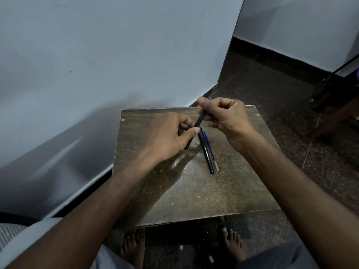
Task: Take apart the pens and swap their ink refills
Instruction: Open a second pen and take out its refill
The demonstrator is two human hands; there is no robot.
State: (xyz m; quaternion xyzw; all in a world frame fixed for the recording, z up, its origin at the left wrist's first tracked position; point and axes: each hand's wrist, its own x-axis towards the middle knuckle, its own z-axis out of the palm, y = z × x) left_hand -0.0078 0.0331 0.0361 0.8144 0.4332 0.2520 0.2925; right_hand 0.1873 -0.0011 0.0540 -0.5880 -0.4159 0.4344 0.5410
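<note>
We hold one black pen barrel (195, 131) between both hands above the small brown surface (194, 191). Our left hand (167, 136) curls round the barrel's near, lower end, thumb pressed along it; our right hand (225, 117) pinches the far, upper end, where a blue refill (203, 113) shows between thumb and fingers. So both grips are closed on the same pen, one at each end.

The barrel's long axis runs from near-left up to far-right, tilted off the surface. Our right grip sits on that axis, so we judge the next move is a straight pull or push of the refill along it, with the left hand steadying the barrel.

Just right of the left thumb, a second black pen barrel (206, 152) lies flat on the surface, its length running from far to near. A loose blue refill (210, 150) lies right beside it, roughly parallel. Our right hand is nearer to both.
</note>
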